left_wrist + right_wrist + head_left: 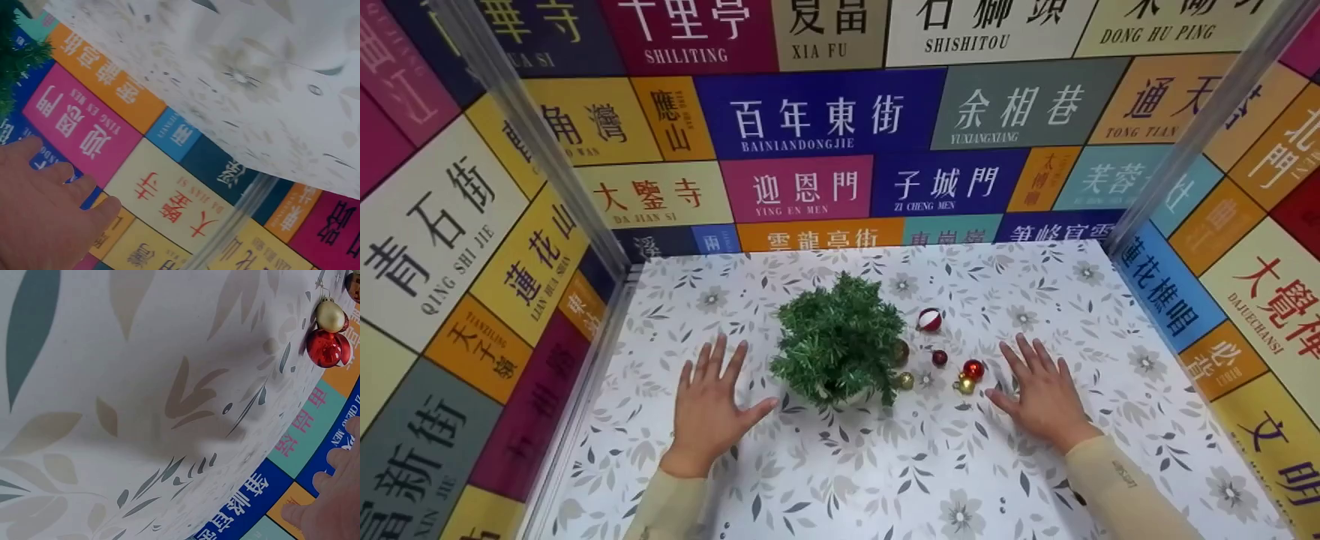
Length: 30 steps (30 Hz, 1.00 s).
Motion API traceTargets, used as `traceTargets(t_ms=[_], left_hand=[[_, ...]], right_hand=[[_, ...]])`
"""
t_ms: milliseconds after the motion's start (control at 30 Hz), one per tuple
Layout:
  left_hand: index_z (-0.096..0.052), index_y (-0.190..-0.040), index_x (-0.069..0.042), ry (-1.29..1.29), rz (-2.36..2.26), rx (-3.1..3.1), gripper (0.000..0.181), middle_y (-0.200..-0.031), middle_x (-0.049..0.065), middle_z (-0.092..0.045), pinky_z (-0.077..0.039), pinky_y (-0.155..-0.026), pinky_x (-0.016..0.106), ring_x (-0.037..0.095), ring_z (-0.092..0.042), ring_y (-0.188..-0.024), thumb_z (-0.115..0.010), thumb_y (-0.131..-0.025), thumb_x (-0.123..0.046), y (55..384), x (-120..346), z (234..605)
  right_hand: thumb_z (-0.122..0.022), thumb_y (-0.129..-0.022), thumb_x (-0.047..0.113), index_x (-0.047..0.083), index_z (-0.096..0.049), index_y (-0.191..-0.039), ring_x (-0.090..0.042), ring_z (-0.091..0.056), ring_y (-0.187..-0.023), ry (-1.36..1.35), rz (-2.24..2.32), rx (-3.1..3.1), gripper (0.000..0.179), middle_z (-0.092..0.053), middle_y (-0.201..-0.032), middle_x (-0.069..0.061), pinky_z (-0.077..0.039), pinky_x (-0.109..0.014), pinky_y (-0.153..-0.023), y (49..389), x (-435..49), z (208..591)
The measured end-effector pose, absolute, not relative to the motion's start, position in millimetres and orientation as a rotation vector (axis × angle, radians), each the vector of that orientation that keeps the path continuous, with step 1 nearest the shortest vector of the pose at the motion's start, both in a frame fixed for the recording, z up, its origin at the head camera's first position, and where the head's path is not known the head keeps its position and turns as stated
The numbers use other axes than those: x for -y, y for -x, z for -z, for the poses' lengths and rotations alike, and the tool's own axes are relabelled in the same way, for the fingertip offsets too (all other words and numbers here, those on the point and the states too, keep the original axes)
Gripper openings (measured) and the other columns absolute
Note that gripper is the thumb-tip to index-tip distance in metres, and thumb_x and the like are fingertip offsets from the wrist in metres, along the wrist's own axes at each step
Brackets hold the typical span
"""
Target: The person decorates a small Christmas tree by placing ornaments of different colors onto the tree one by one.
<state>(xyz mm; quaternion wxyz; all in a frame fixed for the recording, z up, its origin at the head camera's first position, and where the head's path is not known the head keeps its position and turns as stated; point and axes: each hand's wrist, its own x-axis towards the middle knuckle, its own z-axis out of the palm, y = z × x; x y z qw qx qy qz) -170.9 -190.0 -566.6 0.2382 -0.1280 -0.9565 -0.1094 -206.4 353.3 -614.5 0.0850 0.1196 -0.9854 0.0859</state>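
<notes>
A small green artificial Christmas tree (840, 341) stands on the table's middle. My left hand (711, 409), fingers spread and holding nothing, is to the left of it; some green branches (22, 62) show at the edge of the left wrist view. On the right, my right hand (1041, 394) is likewise spread flat with nothing in it. Between the tree and that hand lie several Christmas baubles: a red and white one (930, 320), a dark red one (940, 358), a shiny red one (973, 369) touching a gold one (964, 384), and another gold one (906, 381) beside the tree.
The white floral tablecloth (810, 480) covers the tabletop. Panels with coloured street-name signs (825, 112) surround the table at the back and both sides. Clear corner strips (540, 135) run up where the panels meet. A brownish bauble (900, 352) sits partly behind the tree's branches.
</notes>
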Motion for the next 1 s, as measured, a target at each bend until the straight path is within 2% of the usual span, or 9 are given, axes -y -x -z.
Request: traceTargets(t_ms=[233, 467, 600, 700, 867, 1000], left_hand=[[-0.028, -0.146, -0.023, 0.443, 0.381, 2.577, 0.098, -0.151, 0.008, -0.017, -0.015, -0.105, 0.053, 0.031, -0.018, -0.135, -0.051, -0.068, -0.077, 164.8, 155.6, 542.1], [-0.030, -0.146, -0.020, 0.579, 0.440, 2.471, 0.096, -0.147, 0.012, -0.027, -0.019, -0.105, 0.051, 0.031, -0.026, -0.133, -0.055, -0.069, -0.073, 164.9, 124.8, 525.0], [-0.031, -0.145, -0.019, 0.628, 0.469, 2.443, 0.091, -0.148, 0.012, -0.027, -0.021, -0.104, 0.050, 0.029, -0.026, -0.133, -0.055, -0.073, -0.070, 166.5, 113.3, 520.9], [-0.033, -0.144, -0.020, 0.644, 0.475, 2.442, 0.088, -0.148, 0.011, -0.027, -0.024, -0.102, 0.050, 0.029, -0.026, -0.133, -0.056, -0.074, -0.068, 167.3, 108.1, 521.5], [-0.037, -0.143, -0.019, 0.668, 0.475, 2.451, 0.083, -0.146, 0.012, -0.031, -0.028, -0.099, 0.052, 0.032, -0.031, -0.130, -0.059, -0.075, -0.063, 168.0, 102.7, 527.0], [-0.036, -0.143, -0.019, 0.665, 0.469, 2.476, 0.077, -0.144, 0.011, -0.033, -0.032, -0.096, 0.050, 0.030, -0.035, -0.127, -0.056, -0.080, -0.059, 167.6, 99.4, 528.7]], right_hand=[[-0.050, -0.078, 0.068, 0.023, -0.026, -0.147, -0.030, -0.003, -0.138, -0.381, -0.225, 2.915, 0.086, -0.011, -0.153, -0.006, 0.005, -0.057, -0.103, 201.8, -351.2, 610.0], [-0.048, -0.078, 0.069, 0.022, -0.027, -0.146, -0.034, -0.012, -0.136, -0.438, -0.169, 2.885, 0.086, -0.017, -0.151, -0.009, -0.010, -0.062, -0.101, 198.4, -343.6, 607.7], [-0.050, -0.079, 0.067, 0.022, -0.028, -0.146, -0.034, -0.013, -0.136, -0.482, -0.187, 2.889, 0.083, -0.018, -0.151, -0.009, -0.010, -0.061, -0.102, 194.7, -338.9, 608.4], [-0.051, -0.080, 0.065, 0.024, -0.028, -0.146, -0.033, -0.020, -0.134, -0.510, -0.206, 2.896, 0.081, -0.023, -0.149, -0.008, -0.014, -0.058, -0.103, 191.6, -335.9, 610.8], [-0.056, -0.082, 0.057, 0.028, -0.032, -0.144, -0.032, -0.039, -0.120, -0.528, -0.253, 2.933, 0.074, -0.039, -0.136, -0.007, -0.031, -0.055, -0.095, 185.8, -332.2, 614.9], [-0.062, -0.082, 0.046, 0.026, -0.045, -0.136, -0.027, -0.051, -0.100, -0.542, -0.271, 2.942, 0.060, -0.050, -0.115, -0.003, -0.044, -0.050, -0.080, 185.5, -330.2, 618.0]])
